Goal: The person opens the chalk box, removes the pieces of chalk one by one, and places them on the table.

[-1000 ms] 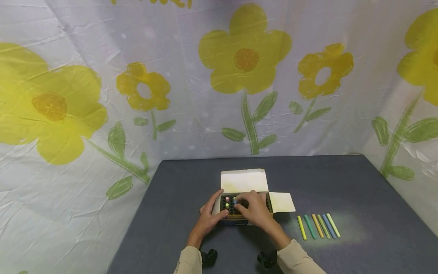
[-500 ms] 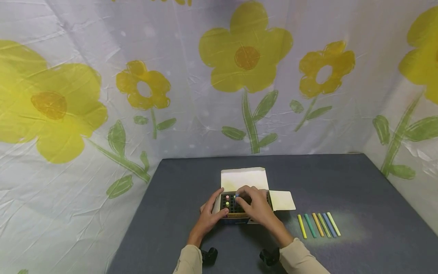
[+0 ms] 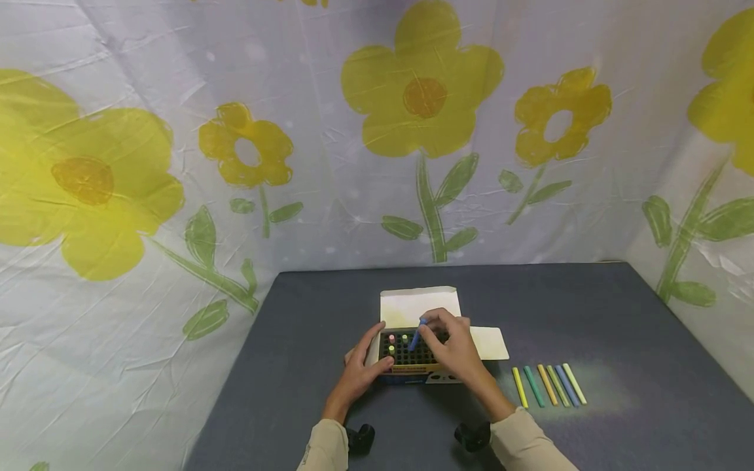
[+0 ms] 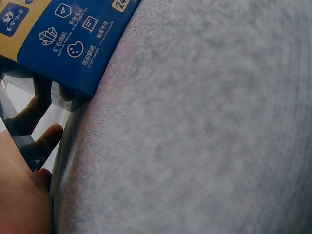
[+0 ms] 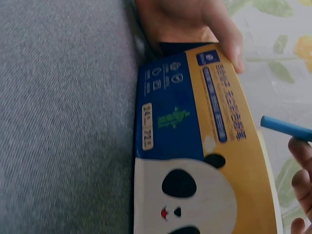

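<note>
A chalk box (image 3: 418, 377) stands with its lid folded back, showing a black insert full of round holes. In the head view my left hand (image 3: 357, 376) holds the box's left end, thumb at the front edge and fingers along the side. Between thumb and fingertips, my right hand (image 3: 456, 347) pinches a blue chalk stick (image 3: 415, 335), tilted over the insert. The right wrist view has that stick beyond the box's top edge. A pink chalk (image 3: 391, 339) and two yellow-green chalks, one of them a front chalk (image 3: 391, 350), poke up at the insert's left.
To the right of the box, several chalk sticks lie side by side on the dark table, among them a yellow stick (image 3: 520, 387) and a green stick (image 3: 533, 386). The raised lid (image 3: 419, 306) and a side flap (image 3: 490, 343) spread out from the box. A flowered cloth (image 3: 330, 216) hangs behind.
My right hand has drawn the blue chalk up out of the insert and shifted slightly right with it. My left hand keeps its hold on the box.
</note>
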`<action>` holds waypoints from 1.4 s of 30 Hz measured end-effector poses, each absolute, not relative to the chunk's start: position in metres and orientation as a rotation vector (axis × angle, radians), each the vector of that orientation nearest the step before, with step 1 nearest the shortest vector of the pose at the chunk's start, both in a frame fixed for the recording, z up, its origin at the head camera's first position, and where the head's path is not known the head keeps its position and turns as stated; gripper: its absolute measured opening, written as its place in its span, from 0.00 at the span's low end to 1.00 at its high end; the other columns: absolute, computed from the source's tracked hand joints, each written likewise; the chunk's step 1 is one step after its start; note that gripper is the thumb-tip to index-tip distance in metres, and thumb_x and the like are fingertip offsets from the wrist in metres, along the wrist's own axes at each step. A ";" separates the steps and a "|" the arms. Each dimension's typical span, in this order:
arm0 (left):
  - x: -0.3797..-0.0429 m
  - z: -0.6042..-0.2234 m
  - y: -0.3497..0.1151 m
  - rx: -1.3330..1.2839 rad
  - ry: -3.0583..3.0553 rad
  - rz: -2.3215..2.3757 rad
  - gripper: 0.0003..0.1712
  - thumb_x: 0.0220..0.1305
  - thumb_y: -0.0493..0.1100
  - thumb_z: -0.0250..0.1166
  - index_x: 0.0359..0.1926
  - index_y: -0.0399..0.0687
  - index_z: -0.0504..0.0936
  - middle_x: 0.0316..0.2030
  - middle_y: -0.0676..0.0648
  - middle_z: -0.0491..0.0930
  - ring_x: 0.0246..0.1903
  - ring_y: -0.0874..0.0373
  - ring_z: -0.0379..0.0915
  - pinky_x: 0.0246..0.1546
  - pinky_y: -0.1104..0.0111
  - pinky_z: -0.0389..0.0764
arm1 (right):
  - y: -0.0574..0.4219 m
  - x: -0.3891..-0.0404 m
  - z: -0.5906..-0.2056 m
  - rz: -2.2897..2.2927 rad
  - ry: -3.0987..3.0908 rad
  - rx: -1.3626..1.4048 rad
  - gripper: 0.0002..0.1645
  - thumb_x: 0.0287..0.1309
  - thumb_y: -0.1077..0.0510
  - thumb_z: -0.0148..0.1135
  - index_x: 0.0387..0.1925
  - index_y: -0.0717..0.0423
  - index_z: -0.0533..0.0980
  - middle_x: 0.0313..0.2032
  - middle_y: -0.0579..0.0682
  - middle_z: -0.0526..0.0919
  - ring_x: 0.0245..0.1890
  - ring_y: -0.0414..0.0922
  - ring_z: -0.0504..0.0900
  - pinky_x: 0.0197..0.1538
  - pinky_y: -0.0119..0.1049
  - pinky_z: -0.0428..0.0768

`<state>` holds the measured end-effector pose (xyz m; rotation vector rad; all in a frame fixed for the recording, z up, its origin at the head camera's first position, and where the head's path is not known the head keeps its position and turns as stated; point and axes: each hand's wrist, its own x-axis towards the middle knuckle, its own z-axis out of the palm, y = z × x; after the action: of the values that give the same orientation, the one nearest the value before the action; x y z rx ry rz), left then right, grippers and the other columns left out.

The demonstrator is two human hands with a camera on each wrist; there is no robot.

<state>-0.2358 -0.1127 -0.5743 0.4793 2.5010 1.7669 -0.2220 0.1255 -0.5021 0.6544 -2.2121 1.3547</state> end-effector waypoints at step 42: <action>-0.235 -0.575 -0.112 0.525 2.530 1.784 0.42 0.63 0.48 0.70 0.76 0.72 0.64 0.74 0.45 0.65 0.66 0.44 0.66 0.54 0.46 0.74 | 0.263 -0.186 -0.506 1.367 -2.388 0.342 0.09 0.68 0.65 0.61 0.48 0.61 0.82 0.29 0.45 0.88 0.41 0.29 0.80 0.50 0.32 0.76</action>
<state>-0.2353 -0.1120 -0.5746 0.5253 2.5299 1.7838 -0.1858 0.2629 -0.5056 0.3424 -2.3879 1.3667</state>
